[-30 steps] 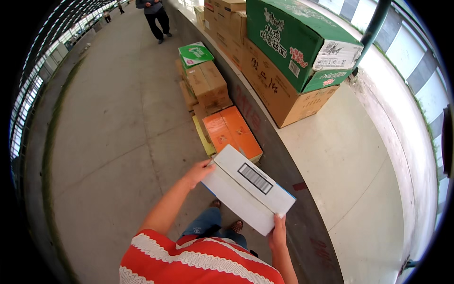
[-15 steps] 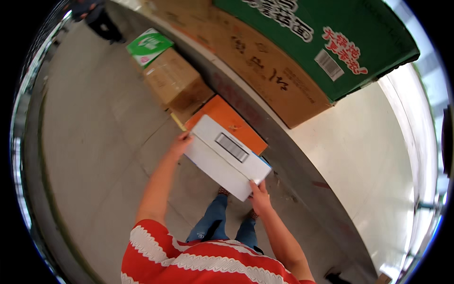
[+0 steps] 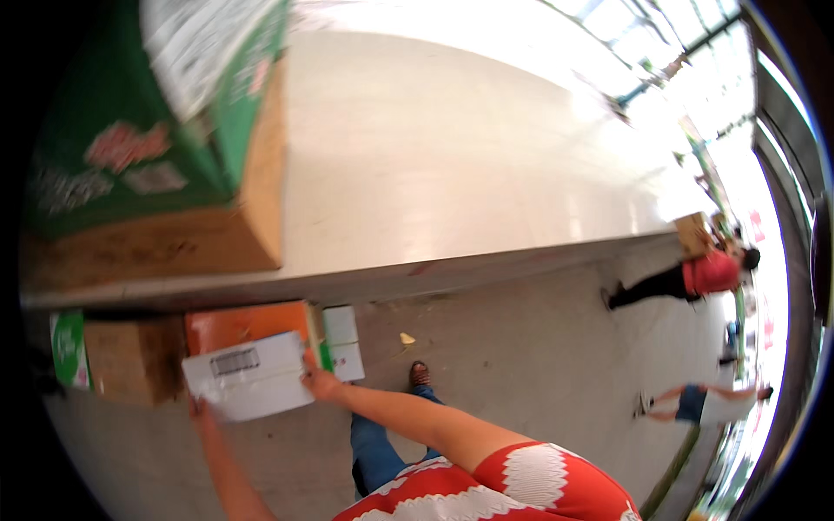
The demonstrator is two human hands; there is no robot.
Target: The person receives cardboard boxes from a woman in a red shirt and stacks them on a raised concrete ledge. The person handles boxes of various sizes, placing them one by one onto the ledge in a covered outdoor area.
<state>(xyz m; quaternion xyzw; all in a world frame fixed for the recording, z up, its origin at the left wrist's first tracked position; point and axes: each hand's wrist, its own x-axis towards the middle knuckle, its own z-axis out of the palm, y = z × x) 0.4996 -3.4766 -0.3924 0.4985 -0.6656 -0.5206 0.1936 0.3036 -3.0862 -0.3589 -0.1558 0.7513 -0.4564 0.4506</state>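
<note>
A flat white box point(image 3: 268, 386) with a barcode label is between my two hands. My left hand point(image 3: 201, 408) grips its lower left corner; the fingers are partly hidden and blurred. My right hand point(image 3: 321, 380) is closed round its right edge, the thumb on top. Right behind the white box is an orange box point(image 3: 243, 323), partly covered by it. Whether the two touch I cannot tell. Another white box point(image 3: 342, 328) with a green edge beside it stands just right of the orange one.
Brown cartons point(image 3: 130, 360) and a green-and-white box point(image 3: 69, 349) line the foot of a raised platform point(image 3: 400, 191). Large green cartons point(image 3: 165, 182) stand on a brown carton point(image 3: 262, 187) on it. One person point(image 3: 714, 276) carries a carton at right; another person point(image 3: 721, 405) walks nearby.
My view has swung to the right, so the boxes now appear further left and people have come into sight. Both hands still hold the white box, which remains by the orange one.
</note>
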